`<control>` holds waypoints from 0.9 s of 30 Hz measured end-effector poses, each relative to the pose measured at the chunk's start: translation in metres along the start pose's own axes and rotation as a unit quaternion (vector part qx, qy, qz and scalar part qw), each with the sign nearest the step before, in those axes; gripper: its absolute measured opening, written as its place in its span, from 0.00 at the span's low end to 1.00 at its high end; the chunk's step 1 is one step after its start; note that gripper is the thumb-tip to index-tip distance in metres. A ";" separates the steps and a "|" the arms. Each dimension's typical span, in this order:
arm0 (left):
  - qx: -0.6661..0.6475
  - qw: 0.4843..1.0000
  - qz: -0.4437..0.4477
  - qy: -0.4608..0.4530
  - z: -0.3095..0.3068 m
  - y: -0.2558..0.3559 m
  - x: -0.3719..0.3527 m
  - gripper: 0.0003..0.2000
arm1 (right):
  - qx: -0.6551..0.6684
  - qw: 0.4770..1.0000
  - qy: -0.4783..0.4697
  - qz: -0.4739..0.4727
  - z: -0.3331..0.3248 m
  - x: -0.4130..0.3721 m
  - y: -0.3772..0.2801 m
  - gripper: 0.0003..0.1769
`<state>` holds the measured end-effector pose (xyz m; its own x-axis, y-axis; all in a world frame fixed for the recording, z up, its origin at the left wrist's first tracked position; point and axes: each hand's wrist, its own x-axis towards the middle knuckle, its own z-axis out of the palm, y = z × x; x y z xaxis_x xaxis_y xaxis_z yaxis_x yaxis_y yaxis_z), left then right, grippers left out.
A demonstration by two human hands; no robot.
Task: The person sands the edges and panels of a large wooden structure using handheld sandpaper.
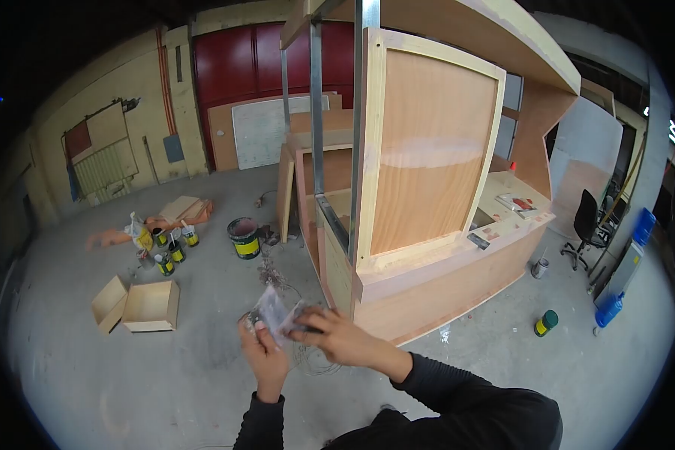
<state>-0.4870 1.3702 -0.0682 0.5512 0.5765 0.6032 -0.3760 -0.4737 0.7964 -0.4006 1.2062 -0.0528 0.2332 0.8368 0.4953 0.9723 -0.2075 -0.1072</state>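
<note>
Both my hands are raised in front of me over the concrete floor. My left hand (266,358) grips the lower edge of a small clear plastic bag (274,310) with small dark pieces inside. My right hand (341,335) pinches the bag's right side with its fingertips. The bag is blurred, so its contents are unclear. Black sleeves cover both forearms.
A large plywood counter with an upright framed panel (427,150) stands right ahead. A black-and-yellow bucket (244,237), small cans (174,249) and open wooden boxes (139,304) lie on the floor at left. A green-lidded can (546,322), an office chair (589,225) and blue water bottles (609,309) are at right.
</note>
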 end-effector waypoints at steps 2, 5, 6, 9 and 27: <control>0.041 0.998 0.024 0.035 -0.022 -0.030 0.001 0.15 | 0.032 0.999 -0.010 -0.029 0.019 0.003 -0.011 0.36; 0.005 0.990 -0.001 0.138 -0.039 -0.026 0.022 0.16 | 0.182 0.976 -0.116 -0.007 0.057 0.009 0.000 0.38; -0.068 0.976 -0.053 0.202 -0.045 -0.019 0.029 0.15 | 0.228 0.971 -0.072 0.004 0.066 0.011 0.008 0.38; -0.377 0.880 -0.202 0.207 -0.055 -0.045 0.036 0.16 | 0.352 0.927 0.110 0.063 0.068 0.028 0.013 0.32; -0.424 0.855 -0.287 0.087 -0.012 -0.160 0.085 0.13 | 0.309 0.921 0.204 0.121 0.152 0.105 0.038 0.27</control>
<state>-0.3894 1.5029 -0.1439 0.7352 0.6765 0.0417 -0.5259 0.5305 0.6648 -0.3375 1.3638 -0.1358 0.5428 0.5171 0.6618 0.7435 0.0705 -0.6650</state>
